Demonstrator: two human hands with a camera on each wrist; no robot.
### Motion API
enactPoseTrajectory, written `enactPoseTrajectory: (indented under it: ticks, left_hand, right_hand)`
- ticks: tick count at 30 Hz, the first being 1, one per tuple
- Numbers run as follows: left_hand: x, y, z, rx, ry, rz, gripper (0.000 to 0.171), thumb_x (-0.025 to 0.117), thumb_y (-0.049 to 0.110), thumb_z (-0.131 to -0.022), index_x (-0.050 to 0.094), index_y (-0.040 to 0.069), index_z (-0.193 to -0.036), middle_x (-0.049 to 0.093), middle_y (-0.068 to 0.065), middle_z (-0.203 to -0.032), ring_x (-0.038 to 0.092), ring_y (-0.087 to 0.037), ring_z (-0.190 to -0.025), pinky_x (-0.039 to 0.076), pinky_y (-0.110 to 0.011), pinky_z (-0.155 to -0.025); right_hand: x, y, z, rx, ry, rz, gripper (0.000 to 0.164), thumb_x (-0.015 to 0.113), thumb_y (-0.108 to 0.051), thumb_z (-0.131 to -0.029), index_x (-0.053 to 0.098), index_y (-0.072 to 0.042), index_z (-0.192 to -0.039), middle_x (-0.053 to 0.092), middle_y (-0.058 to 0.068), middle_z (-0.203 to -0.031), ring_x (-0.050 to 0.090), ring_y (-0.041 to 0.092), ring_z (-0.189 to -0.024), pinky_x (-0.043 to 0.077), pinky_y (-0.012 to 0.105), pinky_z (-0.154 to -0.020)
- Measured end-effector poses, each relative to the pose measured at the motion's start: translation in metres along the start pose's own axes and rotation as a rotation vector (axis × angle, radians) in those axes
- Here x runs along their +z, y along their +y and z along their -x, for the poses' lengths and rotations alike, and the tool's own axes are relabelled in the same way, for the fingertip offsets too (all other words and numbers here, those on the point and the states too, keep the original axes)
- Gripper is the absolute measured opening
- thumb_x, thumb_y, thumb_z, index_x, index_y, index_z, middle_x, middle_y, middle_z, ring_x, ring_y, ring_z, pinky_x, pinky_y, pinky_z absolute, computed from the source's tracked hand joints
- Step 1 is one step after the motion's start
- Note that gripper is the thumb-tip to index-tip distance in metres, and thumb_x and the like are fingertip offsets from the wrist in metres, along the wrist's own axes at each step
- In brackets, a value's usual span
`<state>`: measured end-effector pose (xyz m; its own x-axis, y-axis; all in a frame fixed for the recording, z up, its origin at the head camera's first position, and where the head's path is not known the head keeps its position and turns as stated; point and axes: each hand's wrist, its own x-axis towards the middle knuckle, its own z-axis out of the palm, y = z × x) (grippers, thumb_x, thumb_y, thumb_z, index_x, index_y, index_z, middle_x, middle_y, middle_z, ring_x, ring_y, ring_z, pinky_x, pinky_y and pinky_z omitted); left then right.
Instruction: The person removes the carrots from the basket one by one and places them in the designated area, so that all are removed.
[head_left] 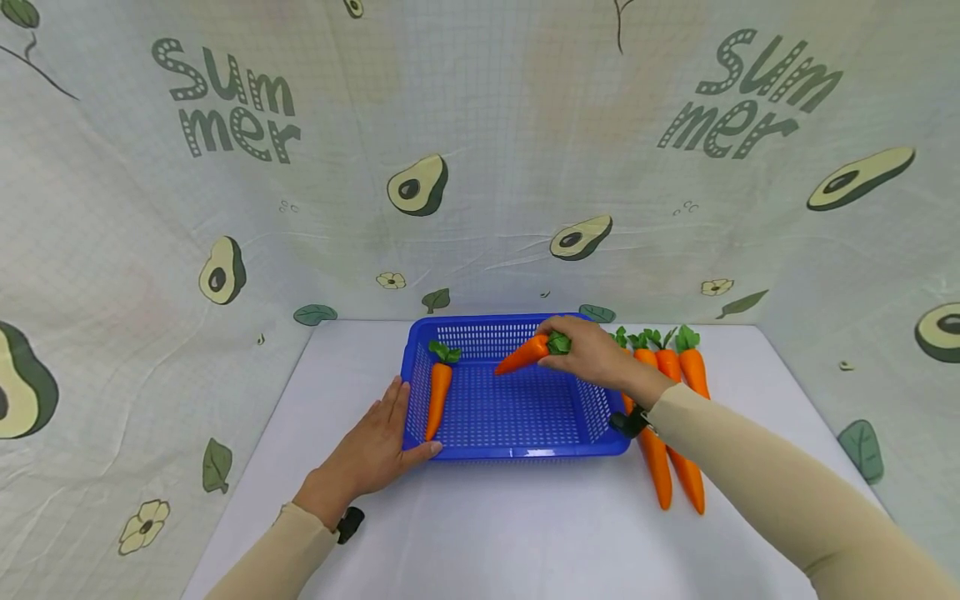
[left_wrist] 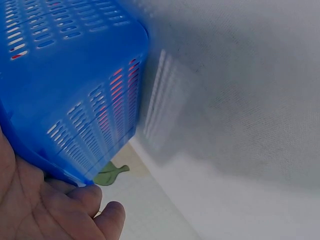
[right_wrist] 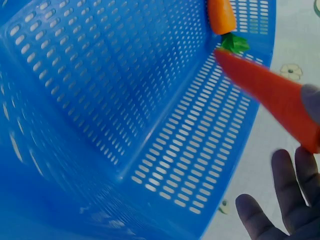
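My right hand (head_left: 581, 350) pinches an orange carrot (head_left: 522, 355) near its leafy top, above the right part of a blue plastic basket (head_left: 517, 454). The held carrot's tip points left and down into the basket. In the right wrist view, the carrot (right_wrist: 270, 92) sits between thumb and fingers, while other fingers are spread apart. Against the basket's front left corner rests my left hand (head_left: 375, 437), fingers extended along the left side and thumb on the front rim. Inside, a second carrot (head_left: 438, 400) lies lengthwise by the left wall.
Several carrots (head_left: 693, 371) lie side by side right of the basket, partly hidden beneath my right forearm. A white cloth (head_left: 480, 525) covers the table. Behind it hangs a curtain (head_left: 495, 167) printed with avocados and lettering.
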<state>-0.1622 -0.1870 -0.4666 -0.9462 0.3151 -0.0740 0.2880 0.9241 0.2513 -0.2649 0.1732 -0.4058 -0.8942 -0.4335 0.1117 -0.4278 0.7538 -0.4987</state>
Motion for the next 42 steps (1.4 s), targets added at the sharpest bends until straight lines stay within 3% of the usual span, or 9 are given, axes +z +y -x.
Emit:
enactPoseTrajectory:
  ticks: [5, 11, 17, 19, 24, 28, 32, 36, 42]
  left_hand:
    - [0.0, 0.0, 0.0, -0.001, 0.001, 0.003, 0.117, 0.033, 0.088, -0.079, 0.003, 0.005, -0.157, 0.002, -0.015, -0.165, 0.02, -0.034, -0.15, 0.023, -0.051, -0.119]
    - [0.0, 0.0, 0.0, 0.0, 0.001, 0.005, 0.116, 0.036, 0.086, -0.08, 0.003, 0.005, -0.157, 0.002, -0.015, -0.165, 0.02, -0.035, -0.15, 0.023, -0.051, -0.119]
    - [0.0, 0.001, 0.0, -0.002, -0.001, 0.004, 0.116, 0.037, 0.086, -0.08, 0.003, 0.005, -0.157, 0.002, -0.015, -0.165, 0.021, -0.035, -0.15, 0.023, -0.051, -0.119]
    - [0.0, 0.001, 0.0, 0.001, 0.0, 0.009, 0.115, 0.038, 0.085, -0.081, 0.003, 0.005, -0.157, 0.002, -0.015, -0.165, 0.021, -0.035, -0.15, 0.023, -0.051, -0.119]
    - [0.001, 0.001, -0.001, 0.002, -0.003, 0.013, 0.115, 0.039, 0.084, -0.081, 0.003, 0.005, -0.157, 0.001, -0.015, -0.165, 0.02, -0.035, -0.15, 0.022, -0.051, -0.119]
    - [0.002, 0.0, -0.001, 0.001, 0.0, 0.005, 0.116, 0.036, 0.086, -0.08, 0.003, 0.006, -0.157, 0.002, -0.015, -0.165, 0.021, -0.035, -0.149, 0.023, -0.051, -0.119]
    - [0.002, 0.0, -0.001, 0.007, 0.007, 0.012, 0.117, 0.036, 0.087, -0.08, 0.004, 0.005, -0.157, 0.003, -0.015, -0.165, 0.022, -0.035, -0.149, 0.023, -0.052, -0.119]
    - [0.002, 0.0, -0.001, 0.011, 0.01, 0.014, 0.117, 0.034, 0.087, -0.079, 0.004, 0.004, -0.157, 0.003, -0.016, -0.165, 0.022, -0.036, -0.149, 0.023, -0.052, -0.119]
    - [0.002, 0.0, 0.0, 0.011, 0.016, 0.007, 0.117, 0.034, 0.087, -0.08, 0.003, 0.005, -0.157, 0.003, -0.016, -0.165, 0.019, -0.035, -0.15, 0.023, -0.052, -0.119]
  right_hand:
    - [0.0, 0.002, 0.001, 0.045, 0.007, -0.044, 0.044, 0.078, -0.027, -0.084, 0.057, -0.015, -0.12, 0.06, 0.008, -0.121, 0.059, 0.027, -0.101, 0.054, 0.044, -0.088]
    - [0.0, 0.007, 0.002, 0.065, -0.023, -0.112, 0.044, 0.077, -0.021, -0.083, 0.048, -0.014, -0.114, 0.062, 0.009, -0.124, 0.061, 0.021, -0.089, 0.055, 0.036, -0.078]
    - [0.001, 0.01, 0.008, 0.071, -0.034, -0.201, 0.045, 0.077, -0.024, -0.082, 0.046, -0.016, -0.114, 0.064, 0.01, -0.097, 0.057, 0.019, -0.071, 0.052, 0.029, -0.062]
    - [0.003, 0.012, 0.01, 0.078, -0.015, -0.216, 0.046, 0.077, -0.028, -0.083, 0.048, -0.017, -0.118, 0.063, 0.009, -0.096, 0.058, 0.021, -0.073, 0.053, 0.03, -0.063]
    - [0.005, 0.018, 0.014, 0.111, 0.034, -0.219, 0.049, 0.073, -0.041, -0.086, 0.055, -0.015, -0.123, 0.066, 0.009, -0.11, 0.065, 0.024, -0.093, 0.058, 0.04, -0.081]
    - [0.004, 0.02, 0.015, 0.144, 0.039, -0.312, 0.06, 0.072, -0.047, -0.086, 0.053, -0.011, -0.13, 0.064, 0.016, -0.123, 0.067, 0.031, -0.107, 0.058, 0.043, -0.085]
    - [0.002, 0.023, 0.016, 0.173, 0.021, -0.472, 0.065, 0.074, -0.04, -0.086, 0.048, -0.008, -0.136, 0.059, 0.022, -0.13, 0.065, 0.037, -0.111, 0.06, 0.041, -0.079]
    - [-0.002, 0.024, 0.018, 0.181, -0.015, -0.605, 0.058, 0.074, -0.026, -0.088, 0.045, -0.002, -0.132, 0.055, 0.026, -0.132, 0.064, 0.04, -0.11, 0.061, 0.042, -0.077]
    - [-0.011, 0.025, 0.025, 0.204, -0.02, -0.631, 0.062, 0.073, -0.021, -0.089, 0.037, -0.004, -0.136, 0.055, 0.029, -0.133, 0.067, 0.037, -0.106, 0.06, 0.043, -0.081]
